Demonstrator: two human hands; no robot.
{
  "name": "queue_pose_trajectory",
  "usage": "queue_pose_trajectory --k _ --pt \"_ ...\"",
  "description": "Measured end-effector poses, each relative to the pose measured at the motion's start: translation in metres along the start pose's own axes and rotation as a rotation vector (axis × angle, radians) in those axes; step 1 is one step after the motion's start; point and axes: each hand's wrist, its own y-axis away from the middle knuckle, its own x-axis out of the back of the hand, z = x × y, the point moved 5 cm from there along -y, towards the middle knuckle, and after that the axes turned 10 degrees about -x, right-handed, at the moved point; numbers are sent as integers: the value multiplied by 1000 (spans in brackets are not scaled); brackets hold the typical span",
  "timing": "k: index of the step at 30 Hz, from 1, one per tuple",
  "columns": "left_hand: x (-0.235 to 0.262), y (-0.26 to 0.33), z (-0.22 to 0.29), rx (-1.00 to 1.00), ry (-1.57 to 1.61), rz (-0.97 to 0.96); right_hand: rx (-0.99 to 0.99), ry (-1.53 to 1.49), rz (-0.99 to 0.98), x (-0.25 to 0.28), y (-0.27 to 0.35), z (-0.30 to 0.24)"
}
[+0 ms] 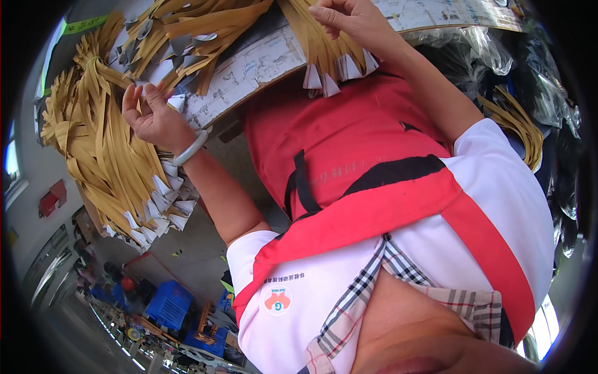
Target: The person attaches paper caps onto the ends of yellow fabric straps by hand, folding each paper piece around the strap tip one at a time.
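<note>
My left hand [156,121], with a pale bracelet [192,148] on its wrist, is raised at the table's left end. Its fingers are loosely curled and apart, in front of tan strips, and nothing clearly shows between them. Beside it hangs a thick bundle of long tan strips [109,143] with white ends. My right hand [349,22] is over another bunch of tan strips [305,31], whose white-tipped ends hang past the table edge towards my red apron [349,131]. Its fingers are bent together in a pinch; what they hold, if anything, cannot be made out.
More tan strips [212,34] with grey and white ends lie across the worn white table [261,65]. Clear plastic bags [479,53] and a looped tan bundle [517,128] are at the right. Blue crates [169,304] stand on the floor at lower left.
</note>
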Motion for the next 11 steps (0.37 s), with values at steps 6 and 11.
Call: queue_pose_trajectory --k 6,11 --pt "-43 94 -21 207 -67 -470 -78 368 -136 -9 40 34" --pt "-75 161 -25 219 -118 -750 -176 868 -131 -27 64 45"
